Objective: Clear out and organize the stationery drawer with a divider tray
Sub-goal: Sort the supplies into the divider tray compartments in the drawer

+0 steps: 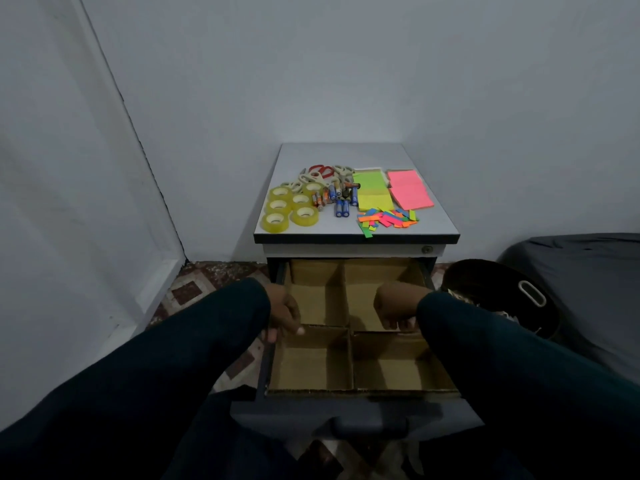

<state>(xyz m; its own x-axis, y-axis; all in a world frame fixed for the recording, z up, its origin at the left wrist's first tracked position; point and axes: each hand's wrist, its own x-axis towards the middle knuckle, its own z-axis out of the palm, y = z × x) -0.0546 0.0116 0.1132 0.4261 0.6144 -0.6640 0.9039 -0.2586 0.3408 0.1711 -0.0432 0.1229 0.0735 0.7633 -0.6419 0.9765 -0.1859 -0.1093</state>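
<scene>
Left hand curled over the left wall of the cardboard divider tray, thumb inside; right hand bent down at the right wall, grip hidden, cannot tell. Tray seated in the open drawer, four compartments bare between the hands. Beyond both hands, on the cabinet top: tape rolls, batteries, scissors, sticky notes, paper flags.
</scene>
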